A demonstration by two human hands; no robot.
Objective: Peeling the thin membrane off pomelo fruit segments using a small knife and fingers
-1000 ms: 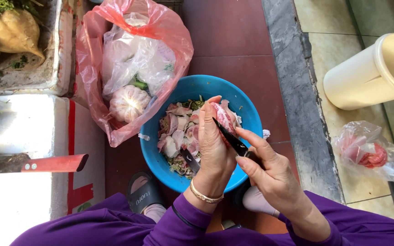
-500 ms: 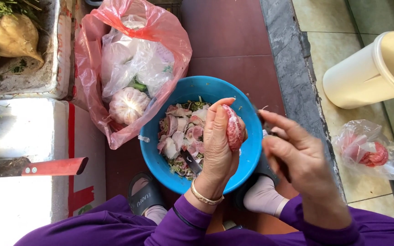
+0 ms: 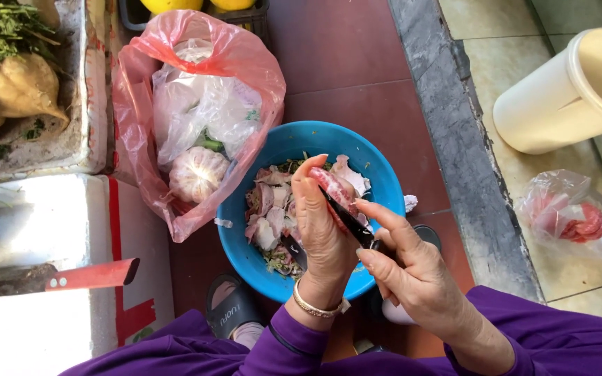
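- Fingers of the left hand (image 3: pixel 322 223) curl tight around a pink garlic bulb (image 3: pixel 332 188), thumb on one side and fingertips on the other, so this grip is closed on the bulb and holds it just above the blue bowl (image 3: pixel 384 174).
- Right hand (image 3: pixel 405 268) pinches a small dark knife (image 3: pixel 346 219); its grip is closed on the handle, index finger laid along the top, blade touching the bulb's skin.
- To peel well, I judge the blade should stay shallow under the papery skin and move away from the left thumb, with the bulb turned a little between cuts; both hands sit close together, so a slip towards the fingers is the main risk.
- Keeping the work over the bowl looks sensible: the bowl already holds a heap of pale and pink peelings (image 3: pixel 266 216), and scraps falling from the bulb would land there.
- Left of the bowl and touching its rim, a red plastic bag (image 3: pixel 245 63) lies open, with a clear bag and a whole garlic head (image 3: pixel 196 174) inside.
- Further left, a white foam box (image 3: pixel 85 90) holds pale root vegetables and greens; below it a cleaver with a red handle (image 3: pixel 92 275) rests on a white surface.
- Dark sandal (image 3: pixel 228 310) shows on the red tiled floor (image 3: pixel 343 56) below the bowl.
- Right of a grey stone kerb, well apart from the hands, a cream bucket (image 3: pixel 559 97) lies tilted and a small clear bag with something red (image 3: pixel 580 219) sits nearby.
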